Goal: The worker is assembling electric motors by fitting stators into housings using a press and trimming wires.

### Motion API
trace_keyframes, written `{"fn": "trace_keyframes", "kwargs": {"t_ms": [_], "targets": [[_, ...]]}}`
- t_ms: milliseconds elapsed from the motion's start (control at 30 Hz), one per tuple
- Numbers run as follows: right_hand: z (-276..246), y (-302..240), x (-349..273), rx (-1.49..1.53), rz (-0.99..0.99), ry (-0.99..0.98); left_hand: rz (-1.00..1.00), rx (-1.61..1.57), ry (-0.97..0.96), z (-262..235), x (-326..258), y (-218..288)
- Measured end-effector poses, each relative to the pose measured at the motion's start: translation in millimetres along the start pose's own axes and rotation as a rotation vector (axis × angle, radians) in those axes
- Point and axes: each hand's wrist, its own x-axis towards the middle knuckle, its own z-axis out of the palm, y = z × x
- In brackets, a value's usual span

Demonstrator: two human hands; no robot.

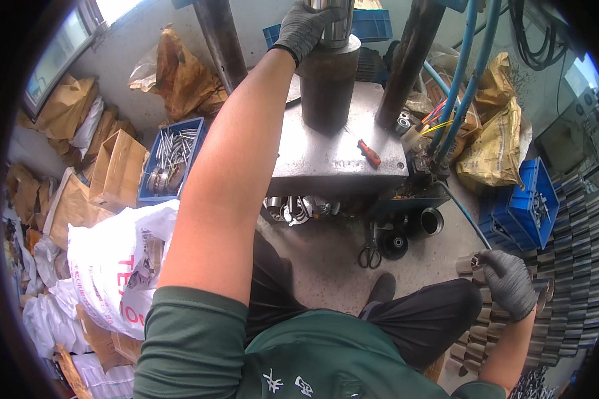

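My left hand (303, 32), in a grey glove, reaches up to a shiny metal cylinder (338, 28) and has its fingers curled round its left side. The cylinder stands upright on a thick, dull steel block (327, 93), which rests on the metal table of a press (296, 156). A red-handled screwdriver (369, 154) lies on that table, right of the block. Low on the right, my gloved right hand (510, 284) pinches a short metal sleeve (467, 265) beside my knee. Stacked metal sleeves (572, 266) fill the space beyond it.
Two dark columns (221, 43) (409, 63) flank the block. Blue hoses (460, 80) hang at right. Blue crates stand left (194, 149) and right (522, 206), both holding metal parts. Scissors (369, 256) and a black round part (393, 245) lie on the floor. A white sack (106, 272) sits at left.
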Motion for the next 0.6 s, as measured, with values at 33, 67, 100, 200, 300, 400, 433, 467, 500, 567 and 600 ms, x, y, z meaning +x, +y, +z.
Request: {"fn": "trace_keyframes", "kwargs": {"t_ms": [33, 67, 100, 200, 300, 400, 433, 467, 500, 567, 600], "targets": [[1, 0, -1, -0.001, 0.007, 0.028, 0.0, 0.0, 0.001, 0, -1, 0], [1, 0, -1, -0.001, 0.006, 0.028, -0.02, 0.019, 0.027, 0, -1, 0], [0, -1, -1, -0.072, -0.011, -0.122, -0.039, 0.039, 0.053, 0, -2, 0], [0, 0, -1, -0.086, -0.007, -0.191, -0.003, 0.051, 0.036, -1, 1, -3], [2, 3, -1, -0.005, 0.014, -0.005, -0.001, 0.043, 0.045, -2, 1, -5], [1, 2, -2, -0.138, -0.015, -0.259, -0.015, 0.028, 0.048, -2, 2, -5], [1, 3, -1, -0.136, -0.017, -0.26, -0.015, 0.031, 0.049, -3, 2, -5], [0, 4, -1, -0.088, -0.017, -0.203, -0.018, 0.036, 0.043, -3, 1, -5], [-1, 6, 0, -0.039, -0.017, -0.146, -0.02, 0.042, 0.037, -2, 1, -4], [-11, -7, 4, 0.093, 0.102, -0.079, -0.023, 0.036, 0.042, -1, 0, -4], [-10, -3, 3, 0.093, 0.102, -0.08, -0.026, 0.031, 0.047, -1, 0, -4]]}}
